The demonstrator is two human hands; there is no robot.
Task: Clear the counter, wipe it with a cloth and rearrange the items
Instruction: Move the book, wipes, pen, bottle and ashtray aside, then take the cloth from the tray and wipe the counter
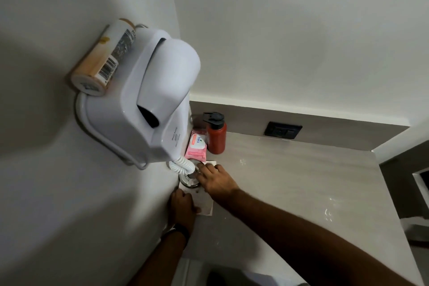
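Observation:
A beige counter [290, 181] runs along the wall. At its left end lies a white mat [207, 209] with a glass tumbler [189, 181] on it. My right hand [214, 181] grips the tumbler's rim from the right. My left hand [182, 206] rests on the mat's near left edge, fingers curled; whether it grips the mat I cannot tell. Behind the tumbler lies a pink wipes pack [196, 147], and a red bottle [216, 137] with a black lid stands next to it.
A white wall-mounted hair dryer [151, 104] with a coiled cord [181, 166] hangs over the counter's left end. A cream bottle [104, 58] lies on top of its holder. A black socket [282, 130] sits in the backsplash. The counter's right edge drops off.

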